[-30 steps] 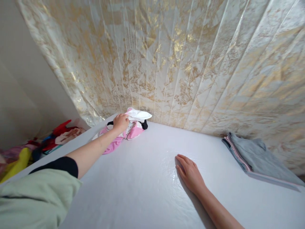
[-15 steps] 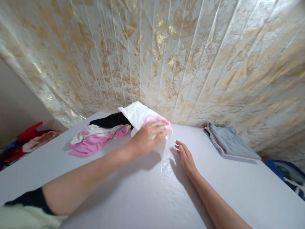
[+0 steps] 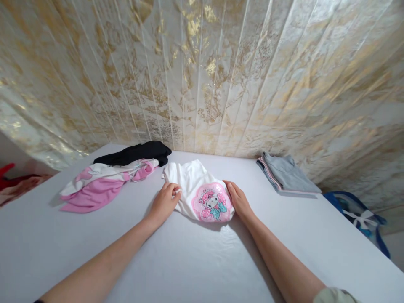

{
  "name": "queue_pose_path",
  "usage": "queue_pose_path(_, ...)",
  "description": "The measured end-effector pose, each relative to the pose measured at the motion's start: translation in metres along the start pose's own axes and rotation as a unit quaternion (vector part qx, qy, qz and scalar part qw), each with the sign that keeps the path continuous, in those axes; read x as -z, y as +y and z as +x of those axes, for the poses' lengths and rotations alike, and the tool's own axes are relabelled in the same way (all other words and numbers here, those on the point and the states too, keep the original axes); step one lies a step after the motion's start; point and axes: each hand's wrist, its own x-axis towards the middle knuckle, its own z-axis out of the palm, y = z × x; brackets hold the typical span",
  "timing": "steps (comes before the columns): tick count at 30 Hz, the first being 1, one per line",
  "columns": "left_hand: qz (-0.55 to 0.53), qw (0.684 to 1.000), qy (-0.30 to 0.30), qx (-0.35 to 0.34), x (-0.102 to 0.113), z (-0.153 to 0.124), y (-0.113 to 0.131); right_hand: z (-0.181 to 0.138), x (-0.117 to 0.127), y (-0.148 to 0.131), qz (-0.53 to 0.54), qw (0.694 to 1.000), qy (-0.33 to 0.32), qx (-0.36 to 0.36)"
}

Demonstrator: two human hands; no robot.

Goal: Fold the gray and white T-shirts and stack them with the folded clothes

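A white garment (image 3: 186,181) with a round pink patch showing a cartoon character lies bunched on the white table (image 3: 189,261) in front of me. At its left edge, my left hand (image 3: 164,204) pinches the cloth between thumb and fingers. My right hand (image 3: 241,202) grips the opposite edge, beside the patch, with some fingers hidden behind the fabric. Whether it is a shirt or another kind of clothing cannot be made out.
Left of the white garment lie a crumpled pink and white garment (image 3: 97,191) and a black garment (image 3: 135,153). A folded grey stack (image 3: 287,172) sits back right. Beyond the right edge is a blue-trimmed bag (image 3: 356,219); red and pink clothes (image 3: 22,189) lie far left. A gold-patterned curtain (image 3: 202,84) hangs behind.
The white garment has come down from the left hand's lift onto the table, patch facing up. My right hand has moved from beside it onto its right edge. The view has shifted.
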Motion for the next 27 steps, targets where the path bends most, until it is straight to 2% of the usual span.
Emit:
queue_pose_path(4, 0.020, 1.000, -0.014, -0.016, -0.003, -0.006, 0.000, -0.006, 0.000, -0.011, 0.006, 0.998, -0.066, 0.000)
queue_pose_path(9, 0.073, 0.995, -0.044, -0.056, 0.005, -0.006, 0.005, -0.012, 0.005, -0.023, 0.019, 0.991, -0.134, -0.021)
queue_pose_path(14, 0.133, 0.985, -0.010, -0.114, 0.010, -0.019, 0.028, -0.015, 0.012, -0.029, 0.028, 0.981, -0.187, -0.044)
queue_pose_path(16, 0.110, 0.978, -0.037, -0.176, 0.008, -0.026, 0.040, -0.016, 0.012, -0.027, 0.011, 0.981, -0.187, -0.040)
queue_pose_path(19, 0.047, 0.957, -0.131, -0.257, 0.001, -0.034, 0.052, -0.017, 0.008, -0.024, -0.029, 0.987, -0.155, -0.026)
queue_pose_path(22, 0.028, 0.946, -0.182, -0.266, -0.006, -0.038, 0.052, -0.017, 0.004, -0.024, -0.032, 0.992, -0.125, -0.014)
queue_pose_path(27, 0.035, 0.945, -0.208, -0.252, -0.006, -0.038, 0.047, -0.016, 0.004, -0.025, -0.007, 0.995, -0.098, -0.010)
